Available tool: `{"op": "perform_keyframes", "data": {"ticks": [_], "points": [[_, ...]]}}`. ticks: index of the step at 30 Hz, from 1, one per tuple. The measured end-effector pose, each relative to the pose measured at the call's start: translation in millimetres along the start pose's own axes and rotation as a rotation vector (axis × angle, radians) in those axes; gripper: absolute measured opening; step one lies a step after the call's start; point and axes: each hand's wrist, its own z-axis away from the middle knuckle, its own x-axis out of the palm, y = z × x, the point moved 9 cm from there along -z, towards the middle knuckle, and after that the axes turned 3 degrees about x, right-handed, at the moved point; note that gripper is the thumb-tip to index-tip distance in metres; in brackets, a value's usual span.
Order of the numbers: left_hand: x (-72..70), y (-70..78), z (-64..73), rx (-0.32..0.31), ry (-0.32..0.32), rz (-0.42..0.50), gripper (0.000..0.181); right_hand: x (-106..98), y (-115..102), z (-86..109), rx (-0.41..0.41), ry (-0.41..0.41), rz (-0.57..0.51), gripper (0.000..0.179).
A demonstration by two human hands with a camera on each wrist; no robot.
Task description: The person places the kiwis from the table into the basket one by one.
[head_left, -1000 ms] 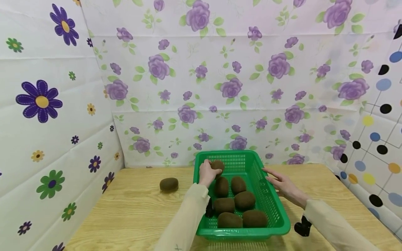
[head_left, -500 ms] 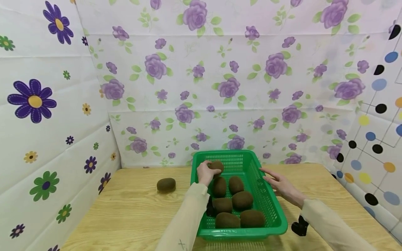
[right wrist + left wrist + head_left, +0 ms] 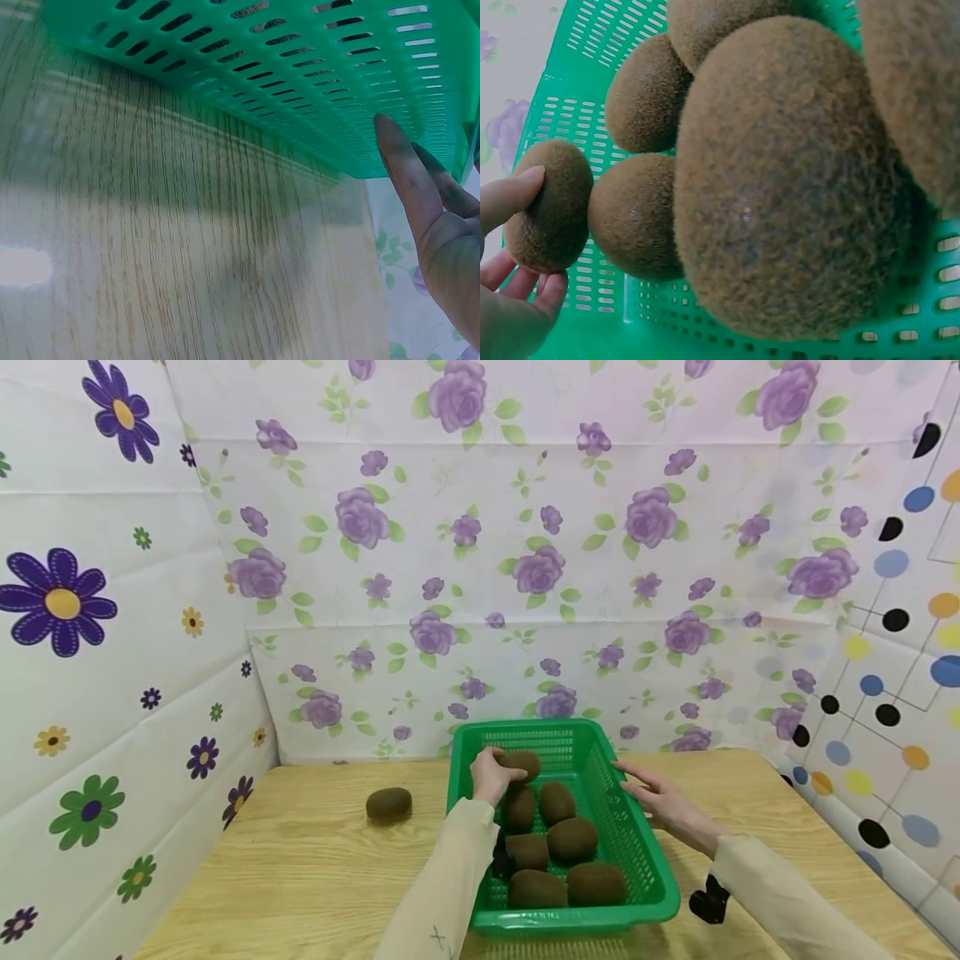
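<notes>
My left hand (image 3: 491, 777) is at the far left corner of the green plastic basket (image 3: 660, 902). Thumb and fingers pinch a brown fuzzy kiwifruit (image 3: 521, 765); in the left wrist view that kiwifruit (image 3: 555, 210) is close beside another kiwifruit (image 3: 634, 217). Several more kiwifruit (image 3: 572, 841) lie in the basket. My right hand (image 3: 671, 806) touches the basket's right side near the rim with its fingers extended. Seen from the right wrist, one digit of the hand (image 3: 457, 255) lies against the perforated outer wall.
A single kiwifruit (image 3: 389, 805) lies on the wooden table (image 3: 315, 860), left of the basket. Flowered cloth (image 3: 375, 610) hangs behind the table, with patterned sheets at both sides. Small black devices (image 3: 709, 900) sit at the wrists.
The head view has swung slightly to the right. The kiwifruit in my left hand has turned a little and shifted slightly right within the basket. My right hand stays at the basket's side.
</notes>
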Motion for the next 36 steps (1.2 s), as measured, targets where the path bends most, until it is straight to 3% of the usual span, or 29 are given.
{"op": "perform_keyframes", "data": {"ticks": [12,20,26,30,36], "points": [[-7.9,-6.5,-2.0,0.069,0.127,0.042,0.037,6,0,-2.3,-0.005,-0.003,0.001,0.055],[-1.7,-9.4,-2.3,0.012,0.064,-0.012,0.038,3,2,-2.5,0.014,0.023,-0.003,0.055],[7.1,-20.4,-1.5,-0.060,0.018,-0.051,0.036,4,0,-1.6,0.018,0.024,0.021,0.054],[9.8,-25.2,-1.6,-0.080,0.024,-0.079,0.035,4,0,-1.2,0.011,0.016,0.026,0.054],[10.1,-20.3,-1.1,-0.072,0.026,-0.104,0.035,1,1,0.0,0.011,0.017,0.024,0.054]]}}
